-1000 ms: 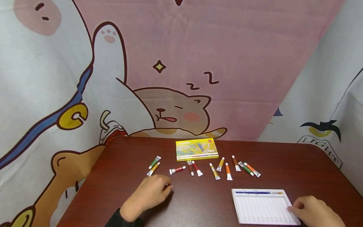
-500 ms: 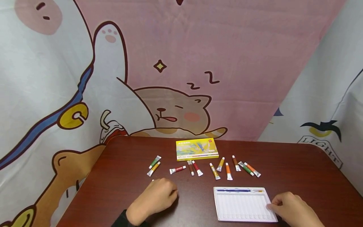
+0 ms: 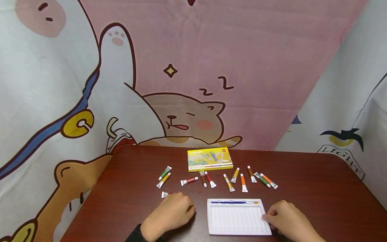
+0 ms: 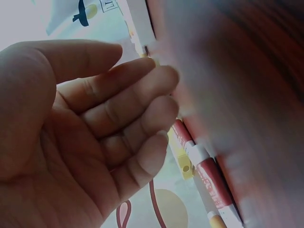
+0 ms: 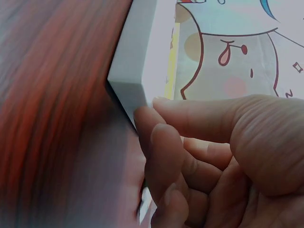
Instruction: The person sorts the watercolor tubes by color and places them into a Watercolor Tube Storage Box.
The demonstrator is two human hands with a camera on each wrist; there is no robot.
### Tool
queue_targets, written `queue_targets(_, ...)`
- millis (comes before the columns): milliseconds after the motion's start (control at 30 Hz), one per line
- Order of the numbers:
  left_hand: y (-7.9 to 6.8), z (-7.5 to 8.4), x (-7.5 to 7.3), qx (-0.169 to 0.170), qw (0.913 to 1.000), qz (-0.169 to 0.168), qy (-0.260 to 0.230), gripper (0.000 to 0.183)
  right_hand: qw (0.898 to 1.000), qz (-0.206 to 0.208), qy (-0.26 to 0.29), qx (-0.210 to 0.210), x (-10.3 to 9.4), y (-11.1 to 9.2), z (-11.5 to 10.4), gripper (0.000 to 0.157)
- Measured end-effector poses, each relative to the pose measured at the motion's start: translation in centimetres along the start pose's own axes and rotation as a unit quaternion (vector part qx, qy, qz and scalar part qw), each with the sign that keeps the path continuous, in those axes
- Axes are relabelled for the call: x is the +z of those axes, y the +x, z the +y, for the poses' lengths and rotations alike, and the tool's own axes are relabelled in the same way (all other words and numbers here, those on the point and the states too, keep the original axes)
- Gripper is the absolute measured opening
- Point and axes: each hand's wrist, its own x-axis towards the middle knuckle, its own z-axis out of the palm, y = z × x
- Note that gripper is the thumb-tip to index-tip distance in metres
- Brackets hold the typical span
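My right hand (image 3: 287, 218) pinches the right edge of a white plastic tray (image 3: 235, 220) between thumb and fingertips. In the right wrist view, the thumb lies over the rim and the forefinger beneath the corner of the tray (image 5: 127, 61). Ribbed slots run across the tray, and a blue-handled paintbrush (image 3: 228, 202) lies in its far groove. To its left, my left hand (image 3: 172, 213) hovers low over the table, fingers loosely bent around nothing in the left wrist view. Just beyond it, a small paint tube (image 3: 164, 194) is partly hidden by the knuckles.
Small paint tubes lie scattered across the brown table (image 3: 127, 181), among them a red tube (image 3: 189, 181), a yellow tube (image 3: 163, 180) and an orange tube (image 3: 243, 183). At the back stands a yellow paint box (image 3: 209, 159). A cartoon-printed cloth (image 3: 257, 67) hangs behind.
My right hand has brought the tray leftward along the table, from the right side to near the middle. The left hand has shifted slightly right and nearer, uncovering part of a tube.
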Motion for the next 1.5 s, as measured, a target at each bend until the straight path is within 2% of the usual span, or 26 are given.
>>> queue_targets(100,0.2,0.1,0.0,-0.001,0.9999,-0.011,0.0,0.031,1.0,-0.003,0.002,-0.006,0.2,0.0,-0.9,0.022)
queue_targets(200,0.4,0.2,0.0,0.0,0.9995,-0.03,0.004,0.033,1.0,-0.005,0.002,-0.014,0.3,0.0,-1.7,0.025)
queue_targets(333,0.7,0.1,0.1,0.003,0.9989,-0.046,-0.006,0.034,1.0,0.0,0.004,-0.025,0.5,0.0,-2.6,0.028)
queue_targets(433,0.9,-0.1,0.2,0.001,0.9984,-0.054,-0.019,0.028,0.999,0.004,0.008,-0.032,0.7,0.1,-3.1,0.029)
queue_targets(767,1.8,-1.1,0.5,-0.042,0.9939,-0.076,-0.068,0.013,0.997,0.013,0.024,-0.068,1.1,0.8,-3.7,0.032)
queue_targets(1067,2.6,-1.6,0.0,-0.073,0.9934,-0.064,-0.061,0.011,0.994,-0.006,0.046,-0.098,0.8,1.8,-4.0,0.029)
queue_targets(1233,3.0,-1.9,0.0,-0.096,0.9914,-0.07,-0.054,0.01,0.993,-0.016,0.045,-0.112,0.4,2.3,-4.4,0.028)
queue_targets(1367,3.2,-1.9,0.0,-0.104,0.9902,-0.077,-0.052,0.009,0.993,-0.025,0.031,-0.114,-0.2,2.6,-4.7,0.028)
queue_targets(1500,3.2,-2.0,0.1,-0.1,0.9906,-0.078,-0.051,0.01,0.995,-0.019,0.028,-0.099,-0.1,2.7,-4.8,0.028)
